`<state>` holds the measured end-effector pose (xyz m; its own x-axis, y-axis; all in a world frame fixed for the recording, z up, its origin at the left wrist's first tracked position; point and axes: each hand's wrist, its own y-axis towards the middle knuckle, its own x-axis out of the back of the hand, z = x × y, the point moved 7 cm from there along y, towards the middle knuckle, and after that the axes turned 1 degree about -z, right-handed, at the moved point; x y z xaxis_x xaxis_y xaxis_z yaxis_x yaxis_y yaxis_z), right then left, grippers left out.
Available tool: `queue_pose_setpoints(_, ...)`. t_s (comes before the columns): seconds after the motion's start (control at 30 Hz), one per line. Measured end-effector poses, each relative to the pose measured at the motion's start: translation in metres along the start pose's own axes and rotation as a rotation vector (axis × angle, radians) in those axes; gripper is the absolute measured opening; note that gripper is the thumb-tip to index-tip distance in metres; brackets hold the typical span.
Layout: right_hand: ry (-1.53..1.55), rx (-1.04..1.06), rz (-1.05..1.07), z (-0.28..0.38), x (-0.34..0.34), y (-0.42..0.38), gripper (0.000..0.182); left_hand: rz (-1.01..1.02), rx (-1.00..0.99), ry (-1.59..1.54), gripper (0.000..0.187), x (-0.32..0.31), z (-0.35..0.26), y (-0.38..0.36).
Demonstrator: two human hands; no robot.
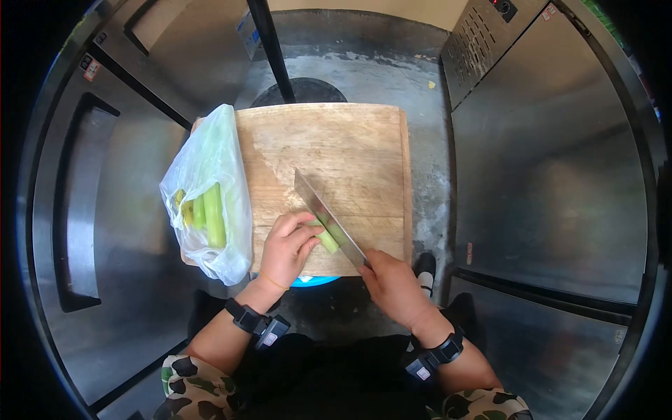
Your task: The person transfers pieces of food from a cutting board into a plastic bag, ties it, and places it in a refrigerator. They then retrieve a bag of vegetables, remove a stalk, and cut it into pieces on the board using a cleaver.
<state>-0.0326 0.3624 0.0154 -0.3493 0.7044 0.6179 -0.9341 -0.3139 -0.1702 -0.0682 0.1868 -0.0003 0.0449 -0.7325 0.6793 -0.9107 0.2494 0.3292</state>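
Observation:
On the wooden cutting board (pixel 329 147) lies a short, pale green celery-like stalk (pixel 327 241). My left hand (pixel 287 245) presses it down from the left, with fingers bent over its upper end. My right hand (pixel 395 283) is wrapped round the handle of a cleaver (pixel 325 213). The broad blade slants up and left across the board, along the right side of the stalk. Its handle is mostly hidden in my fingers. To the left, a translucent plastic bag (pixel 227 154) rests on the board's edge, with several green stalks (pixel 214 217) showing at its opening.
Stainless steel cabinets stand close on the left (pixel 140 210) and right (pixel 546 182). Behind the board, a black pole (pixel 271 52) rises from a round dark base (pixel 315 89). A blue rim (pixel 315 281) peeks out below the board's near edge. A shoe (pixel 425 280) shows at right.

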Motion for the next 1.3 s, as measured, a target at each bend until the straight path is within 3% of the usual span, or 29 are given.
queue_pose_setpoints(0.33, -0.039, -0.038, -0.052, 0.007, 0.006, -0.017, 0.016, -0.018, -0.066, 0.045, 0.024, 0.001, -0.005, -0.002)
queue_pose_setpoints(0.67, -0.265, 0.018, 0.047, 0.018, 0.016, -0.036, 0.018, -0.029, -0.061, 0.109, 0.022, -0.003, -0.004, -0.005)
queue_pose_setpoints(1.13, -0.279, 0.067, 0.085, 0.016, 0.021, -0.037, 0.022, 0.025, -0.045, 0.143, 0.021, -0.008, 0.004, -0.010)
queue_pose_setpoints(1.3, -0.222, -0.011, 0.113, 0.009, 0.019, -0.040, 0.024, 0.034, -0.035, 0.146, 0.019, -0.007, 0.003, -0.009)
